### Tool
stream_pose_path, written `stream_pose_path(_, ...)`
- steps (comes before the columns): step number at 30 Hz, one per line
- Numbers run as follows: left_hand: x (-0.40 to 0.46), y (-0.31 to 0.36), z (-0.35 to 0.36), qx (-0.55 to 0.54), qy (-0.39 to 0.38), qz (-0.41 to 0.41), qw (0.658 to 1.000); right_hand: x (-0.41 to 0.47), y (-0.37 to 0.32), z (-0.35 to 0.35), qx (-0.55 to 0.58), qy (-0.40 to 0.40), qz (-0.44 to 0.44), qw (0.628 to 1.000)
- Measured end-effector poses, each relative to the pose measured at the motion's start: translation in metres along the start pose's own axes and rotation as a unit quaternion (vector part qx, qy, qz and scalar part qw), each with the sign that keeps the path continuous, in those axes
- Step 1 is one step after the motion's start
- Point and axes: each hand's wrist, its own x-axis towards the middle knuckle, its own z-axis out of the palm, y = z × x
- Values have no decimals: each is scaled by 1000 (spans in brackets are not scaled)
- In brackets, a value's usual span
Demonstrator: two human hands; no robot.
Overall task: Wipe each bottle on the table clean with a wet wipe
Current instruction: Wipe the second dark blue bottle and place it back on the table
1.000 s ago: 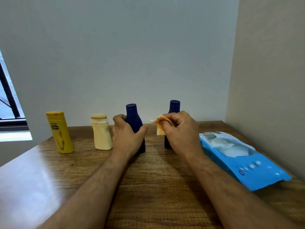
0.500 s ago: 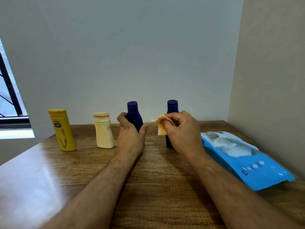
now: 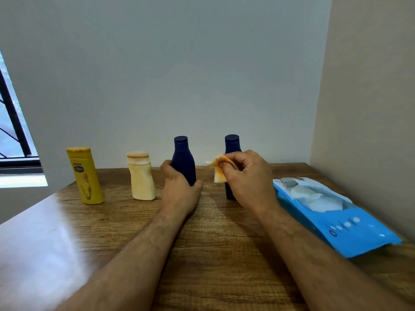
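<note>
Wet wipe (image 3: 219, 170), stained orange and crumpled, is pinched in the right hand (image 3: 248, 179), just beside the left navy bottle (image 3: 183, 161), which the left hand (image 3: 179, 191) clasps low around its smooth body. Behind the right hand stands a second navy bottle (image 3: 232, 143). Both stand upright on the grained wooden table (image 3: 213, 254).

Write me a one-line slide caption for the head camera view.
Left hand steadies a navy bottle while the right hand pinches an orange-stained wipe beside it.
</note>
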Motion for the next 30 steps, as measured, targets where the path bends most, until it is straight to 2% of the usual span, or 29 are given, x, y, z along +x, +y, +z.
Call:
stream_pose_path(9, -27, 6, -16, 5, -15, -104, 994, -5, -5, -7, 32, 7, -1, 999)
stream_pose_path(11, -41, 13, -19, 34, 25, -79, 996, -6, -7, -11, 35, 25, -7, 999)
stream_pose_path(14, -60, 32, -11, 36, 94, 27, 995, -6, -8, -17, 63, 76, -15, 995)
stream_pose_path(17, -69, 44, 5, -4, 40, 90, 995, -3, -7, -22, 87, 124, 15, 988)
stream_pose_path(22, -63, 45, 20, -42, -30, 89, 995, 2, 1, -26, 100, 132, 111, 980)
stream_pose_path(27, -49, 40, 27, -61, -117, 93, 987, 3, 1, -25, 122, 64, 187, 973)
stream_pose_path(30, -42, 39, 28, -53, -130, 88, 986, 4, 1, -21, 111, 13, 216, 970)
